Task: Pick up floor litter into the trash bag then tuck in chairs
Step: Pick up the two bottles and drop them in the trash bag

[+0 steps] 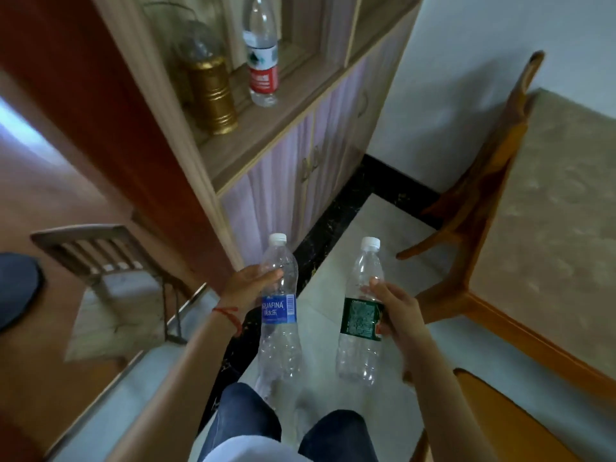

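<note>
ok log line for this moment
left hand: holds blue-label bottle | right hand: holds green-label bottle | trash bag: unseen

Pale tiled floor (393, 228) with black border, white wall (466, 61), light wooden cabinet (273, 151) with lilac doors, beige-topped table (560, 208).

1 head-worn camera looks steeply down, close over the floor (383, 225).
</note>
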The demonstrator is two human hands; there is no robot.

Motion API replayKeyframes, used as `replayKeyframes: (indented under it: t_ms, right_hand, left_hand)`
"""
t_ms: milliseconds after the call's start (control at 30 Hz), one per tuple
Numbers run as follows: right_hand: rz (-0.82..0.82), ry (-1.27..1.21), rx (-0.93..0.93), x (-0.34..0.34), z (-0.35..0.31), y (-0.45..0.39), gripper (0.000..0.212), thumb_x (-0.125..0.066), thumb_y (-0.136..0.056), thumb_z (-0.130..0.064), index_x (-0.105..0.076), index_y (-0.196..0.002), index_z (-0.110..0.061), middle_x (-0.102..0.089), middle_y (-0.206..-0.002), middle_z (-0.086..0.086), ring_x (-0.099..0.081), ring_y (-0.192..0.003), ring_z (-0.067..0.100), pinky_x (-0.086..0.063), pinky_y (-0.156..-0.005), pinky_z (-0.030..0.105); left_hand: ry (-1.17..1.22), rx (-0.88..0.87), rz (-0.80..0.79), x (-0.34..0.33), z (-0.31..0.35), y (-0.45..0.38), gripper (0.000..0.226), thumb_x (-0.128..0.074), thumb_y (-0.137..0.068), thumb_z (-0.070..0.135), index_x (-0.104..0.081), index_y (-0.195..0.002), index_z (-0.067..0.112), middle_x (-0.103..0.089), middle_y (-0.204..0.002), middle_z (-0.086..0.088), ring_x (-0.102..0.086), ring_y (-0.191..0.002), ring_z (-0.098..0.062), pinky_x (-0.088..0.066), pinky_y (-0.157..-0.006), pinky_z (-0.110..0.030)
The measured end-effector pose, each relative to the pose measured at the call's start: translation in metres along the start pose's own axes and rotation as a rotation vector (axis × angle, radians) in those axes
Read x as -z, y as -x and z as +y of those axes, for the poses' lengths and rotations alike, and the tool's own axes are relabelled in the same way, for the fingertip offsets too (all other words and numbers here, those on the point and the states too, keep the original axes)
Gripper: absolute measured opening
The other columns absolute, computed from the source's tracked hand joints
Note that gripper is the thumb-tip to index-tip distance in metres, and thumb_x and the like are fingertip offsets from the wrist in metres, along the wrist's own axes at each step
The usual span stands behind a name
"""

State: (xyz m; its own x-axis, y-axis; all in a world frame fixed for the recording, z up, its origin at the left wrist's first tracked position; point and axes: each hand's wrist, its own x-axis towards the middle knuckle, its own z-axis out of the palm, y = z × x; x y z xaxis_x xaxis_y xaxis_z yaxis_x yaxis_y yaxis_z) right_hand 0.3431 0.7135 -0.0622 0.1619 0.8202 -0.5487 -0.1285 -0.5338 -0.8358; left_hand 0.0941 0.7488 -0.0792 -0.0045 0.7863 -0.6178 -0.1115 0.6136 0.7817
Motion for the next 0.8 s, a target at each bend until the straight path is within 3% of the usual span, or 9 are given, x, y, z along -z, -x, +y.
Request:
replayKeyframes:
  t_ms: [67, 167, 267, 400, 533, 600, 700, 800]
  right_hand:
    - [-0.073, 0.027, -0.023, -0.007, 0.000, -0.001, 0.024, -0.064, -0.082, -0.025, -0.065, -0.096, -0.005, -0.067, -0.084, 0.014, -0.065, -0.057, 0.015, -0.053, -0.052, 0.025]
    - [-0.171, 0.079, -0.038, -0.022, 0.001, -0.003, 0.022, -0.066, -0.080, -0.026, -0.066, -0.095, -0.010, -0.069, -0.088, 0.015, -0.067, -0.080, 0.029, -0.055, -0.077, 0.043]
    - [-0.294, 0.213, -0.011, -0.042, 0.003, -0.002, 0.025, -0.062, -0.083, -0.028, -0.067, -0.098, -0.008, -0.070, -0.089, 0.013, -0.066, -0.078, 0.024, -0.054, -0.072, 0.035]
    - [-0.418, 0.309, -0.015, -0.078, 0.012, 0.003, 0.015, -0.061, -0.085, -0.021, -0.067, -0.086, -0.007, -0.066, -0.083, 0.012, -0.062, -0.072, 0.022, -0.052, -0.065, 0.030]
    - [-0.552, 0.374, -0.040, -0.118, 0.024, 0.011, 0.010, -0.062, -0.084, -0.016, -0.065, -0.081, -0.007, -0.065, -0.078, 0.010, -0.061, -0.066, 0.018, -0.050, -0.057, 0.023]
    - [-0.613, 0.424, -0.040, -0.137, 0.033, 0.018, 0.011, -0.064, -0.083, -0.017, -0.065, -0.083, -0.006, -0.065, -0.082, 0.011, -0.061, -0.069, 0.018, -0.051, -0.062, 0.027]
    - [-0.708, 0.495, -0.037, -0.163, 0.046, 0.035, 0.018, -0.065, -0.083, -0.020, -0.066, -0.092, -0.005, -0.066, -0.094, 0.019, -0.063, -0.084, 0.026, -0.050, -0.084, 0.042]
    - [-0.815, 0.527, -0.038, -0.189, 0.058, 0.059, 0.035, -0.067, -0.078, -0.025, -0.066, -0.103, 0.000, -0.066, -0.104, 0.025, -0.062, -0.088, 0.031, -0.048, -0.089, 0.045]
  left_hand:
    - [0.026, -0.014, 0.062, 0.011, -0.010, 0.016, 0.010, -0.064, -0.083, 0.019, -0.062, -0.091, 0.014, -0.060, -0.083, -0.005, -0.056, -0.074, -0.017, -0.048, -0.068, -0.031]
    - [0.132, -0.027, 0.187, 0.026, -0.029, 0.043, 0.010, -0.064, -0.081, 0.016, -0.061, -0.091, 0.013, -0.062, -0.086, -0.007, -0.058, -0.078, -0.020, -0.049, -0.074, -0.035]
    - [0.228, -0.039, 0.297, 0.042, -0.048, 0.067, 0.013, -0.063, -0.082, 0.014, -0.060, -0.094, 0.016, -0.063, -0.091, -0.006, -0.061, -0.080, -0.019, -0.050, -0.068, -0.030]
    - [0.288, -0.028, 0.435, 0.070, -0.071, 0.101, 0.044, -0.067, -0.078, 0.016, -0.053, -0.118, 0.005, -0.063, -0.103, -0.010, -0.062, -0.089, -0.022, -0.052, -0.075, -0.033]
    - [0.366, -0.048, 0.558, 0.098, -0.093, 0.138, 0.057, -0.068, -0.076, 0.022, -0.048, -0.126, 0.003, -0.060, -0.116, -0.014, -0.062, -0.096, -0.025, -0.052, -0.082, -0.035]
    - [0.412, -0.052, 0.611, 0.110, -0.104, 0.155, 0.059, -0.068, -0.076, 0.023, -0.047, -0.128, 0.002, -0.061, -0.115, -0.013, -0.063, -0.092, -0.022, -0.053, -0.078, -0.033]
    - [0.484, -0.065, 0.694, 0.127, -0.122, 0.181, 0.056, -0.066, -0.079, 0.019, -0.045, -0.128, 0.001, -0.059, -0.115, -0.015, -0.063, -0.087, -0.019, -0.056, -0.061, -0.022]
    - [0.551, -0.069, 0.769, 0.144, -0.144, 0.208, 0.058, -0.066, -0.080, 0.019, -0.044, -0.130, 0.001, -0.058, -0.114, -0.016, -0.062, -0.088, -0.020, -0.056, -0.062, -0.024]
